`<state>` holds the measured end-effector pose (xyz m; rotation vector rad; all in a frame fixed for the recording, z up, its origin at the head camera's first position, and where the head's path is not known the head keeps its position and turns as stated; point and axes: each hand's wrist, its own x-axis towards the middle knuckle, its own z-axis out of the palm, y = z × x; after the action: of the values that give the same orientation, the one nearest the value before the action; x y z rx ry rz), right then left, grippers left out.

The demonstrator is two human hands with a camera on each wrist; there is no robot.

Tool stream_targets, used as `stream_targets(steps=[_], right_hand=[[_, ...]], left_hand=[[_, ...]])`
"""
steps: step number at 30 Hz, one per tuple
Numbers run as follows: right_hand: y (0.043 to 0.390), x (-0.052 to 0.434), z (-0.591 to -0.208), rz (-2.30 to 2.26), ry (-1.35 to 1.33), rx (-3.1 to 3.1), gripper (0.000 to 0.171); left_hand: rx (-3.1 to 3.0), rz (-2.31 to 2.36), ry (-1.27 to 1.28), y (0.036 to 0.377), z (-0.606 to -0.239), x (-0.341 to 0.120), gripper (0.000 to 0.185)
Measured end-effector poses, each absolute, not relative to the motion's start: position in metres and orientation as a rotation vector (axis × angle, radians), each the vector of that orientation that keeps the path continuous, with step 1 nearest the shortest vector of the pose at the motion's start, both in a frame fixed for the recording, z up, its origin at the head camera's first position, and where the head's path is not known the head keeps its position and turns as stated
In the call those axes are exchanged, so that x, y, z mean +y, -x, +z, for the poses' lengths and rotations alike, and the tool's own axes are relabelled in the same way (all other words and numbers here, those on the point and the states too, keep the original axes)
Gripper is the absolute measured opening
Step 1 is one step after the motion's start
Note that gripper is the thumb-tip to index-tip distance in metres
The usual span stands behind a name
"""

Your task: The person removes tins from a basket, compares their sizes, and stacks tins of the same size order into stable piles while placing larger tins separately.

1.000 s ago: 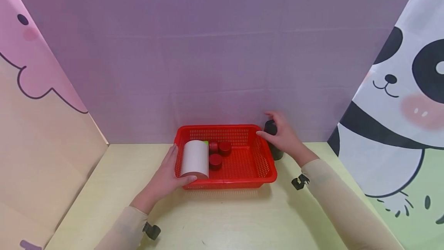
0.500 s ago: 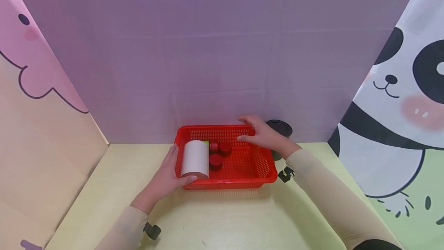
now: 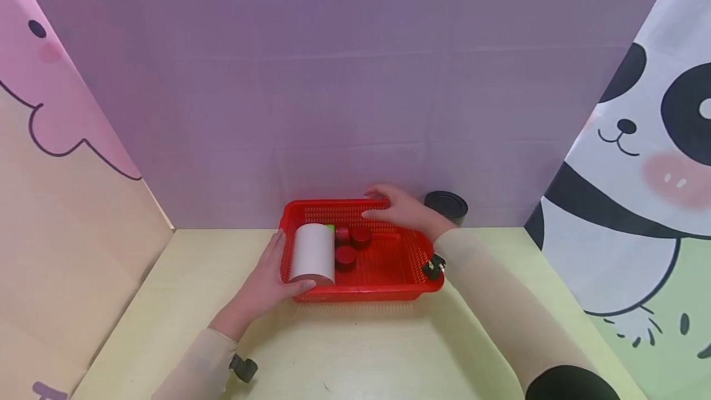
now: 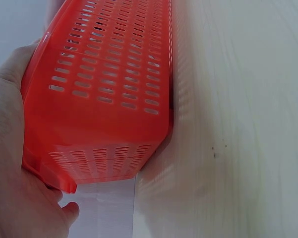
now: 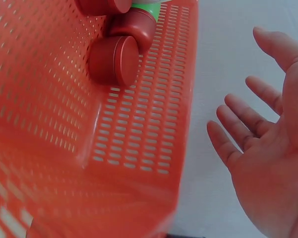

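Observation:
A red slotted plastic basket [image 3: 366,290] stands on the table. My left hand [image 3: 265,284] holds its near left corner, thumb along the front rim and fingers at the left side. In the left wrist view this hand [image 4: 10,148] lies over the rim. My right hand [image 3: 400,208] hovers above the far right part of the basket, fingers spread and nothing in them. The right wrist view shows its palm [image 5: 272,163] apart from the rim. Inside the basket lie a white cylinder [image 3: 313,252] with a reddish end, and several small red round containers [image 3: 345,258].
A dark container with a black lid [image 3: 446,204] stands behind the basket's right end, partly hidden by my right forearm. A bit of green [image 5: 149,9] shows beside the red containers. The purple backdrop [image 3: 355,91] rises behind the pale wooden table [image 3: 355,350].
My right hand has moved left from beside the dark container to over the basket, uncovering the black lid. My left hand and the basket have stayed put.

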<state>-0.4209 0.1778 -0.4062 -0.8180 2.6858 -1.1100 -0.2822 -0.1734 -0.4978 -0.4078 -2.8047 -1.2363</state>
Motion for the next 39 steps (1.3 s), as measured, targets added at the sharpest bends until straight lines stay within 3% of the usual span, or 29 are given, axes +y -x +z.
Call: stream_targets(steps=[19, 39], right_hand=[[0.43, 0.165, -0.45, -1.222, 0.707, 2.706, 0.061], [0.431, 0.154, -0.462, -0.86, 0.722, 2.671, 0.075]], left_hand=[[-2.81, -1.246, 0.394, 0.28, -0.498, -0.173, 0.139], [-2.782, -1.263, 0.397, 0.279, -0.501, -0.18, 0.139]])
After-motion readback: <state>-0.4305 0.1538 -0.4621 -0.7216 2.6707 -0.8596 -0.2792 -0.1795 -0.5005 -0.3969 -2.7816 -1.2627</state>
